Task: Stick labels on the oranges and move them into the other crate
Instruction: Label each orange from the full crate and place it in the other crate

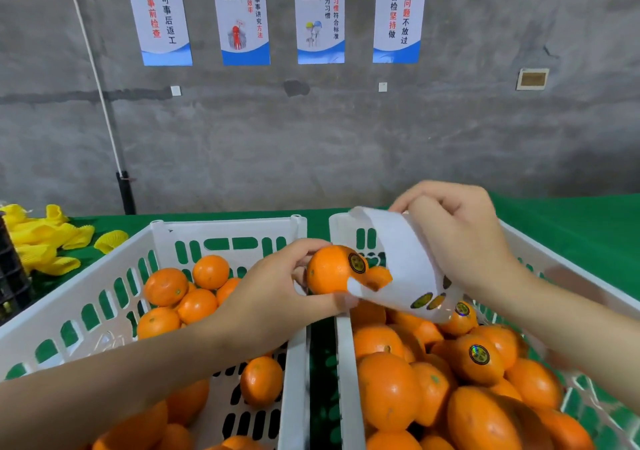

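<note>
Head view, nearest first: I see two white slotted crates side by side. The left crate [104, 297] holds a thin layer of plain oranges [166, 285]. The right crate [346, 345] is heaped, and one orange near its top [479, 358] wears a round dark sticker.

Both forearms reach in from the bottom corners. The left hand [277, 287] has its fingers and thumb curled round the held orange [329, 269], lifted above where the inner rims of the two crates meet. A dark round label [357, 262] sits on the fruit's upper right side. The right hand [460, 238], higher and just to the right, pinches the top of a white backing strip [398, 252]. That strip curves down in front of the orange and carries a few more stickers [427, 300] near its lower end. The hands are close but not touching each other.

Beyond the crates lies a green table cover [571, 214], with yellow foam nets [41, 238] piled at far left beside a black crate [10, 276]. Behind stands a grey concrete wall [346, 138] with four blue-and-white posters [242, 13] along its top.
</note>
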The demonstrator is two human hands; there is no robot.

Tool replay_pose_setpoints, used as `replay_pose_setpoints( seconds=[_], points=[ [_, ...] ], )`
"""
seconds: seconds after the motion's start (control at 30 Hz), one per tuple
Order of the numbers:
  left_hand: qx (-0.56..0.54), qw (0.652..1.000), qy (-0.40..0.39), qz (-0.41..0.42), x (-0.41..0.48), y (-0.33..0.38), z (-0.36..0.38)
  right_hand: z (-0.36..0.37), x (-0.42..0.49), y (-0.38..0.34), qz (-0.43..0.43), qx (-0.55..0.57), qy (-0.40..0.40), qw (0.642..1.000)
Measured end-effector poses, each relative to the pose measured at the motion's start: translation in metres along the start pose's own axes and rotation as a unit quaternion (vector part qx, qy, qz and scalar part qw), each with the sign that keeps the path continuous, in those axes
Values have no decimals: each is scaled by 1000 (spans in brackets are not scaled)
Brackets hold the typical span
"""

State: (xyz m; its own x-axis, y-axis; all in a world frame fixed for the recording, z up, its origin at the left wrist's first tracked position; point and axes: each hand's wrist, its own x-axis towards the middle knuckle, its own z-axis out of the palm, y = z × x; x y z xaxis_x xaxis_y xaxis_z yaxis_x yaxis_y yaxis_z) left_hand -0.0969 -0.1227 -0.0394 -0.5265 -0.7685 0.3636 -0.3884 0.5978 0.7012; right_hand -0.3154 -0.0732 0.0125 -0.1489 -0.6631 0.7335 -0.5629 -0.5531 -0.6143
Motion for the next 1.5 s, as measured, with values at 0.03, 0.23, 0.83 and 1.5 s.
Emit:
replay_pose_setpoints(
  seconds=[0.03, 0.23, 0.83, 1.5],
  points=[
    [-2, 1000, -9, 3, -1, 2, -1, -2, 3, 1, 17, 11, 21, 1000],
    [55, 991, -108, 53, -5, 16, -1, 2, 2, 14, 118, -5, 2, 993],
    [30, 992, -119, -9, -4, 18, 1, 22, -16, 12, 76, 32, -130, 988],
    [-139, 981, 123, -51, 2, 18, 3, 16, -19, 8, -151, -215, -83, 961]
  ],
)
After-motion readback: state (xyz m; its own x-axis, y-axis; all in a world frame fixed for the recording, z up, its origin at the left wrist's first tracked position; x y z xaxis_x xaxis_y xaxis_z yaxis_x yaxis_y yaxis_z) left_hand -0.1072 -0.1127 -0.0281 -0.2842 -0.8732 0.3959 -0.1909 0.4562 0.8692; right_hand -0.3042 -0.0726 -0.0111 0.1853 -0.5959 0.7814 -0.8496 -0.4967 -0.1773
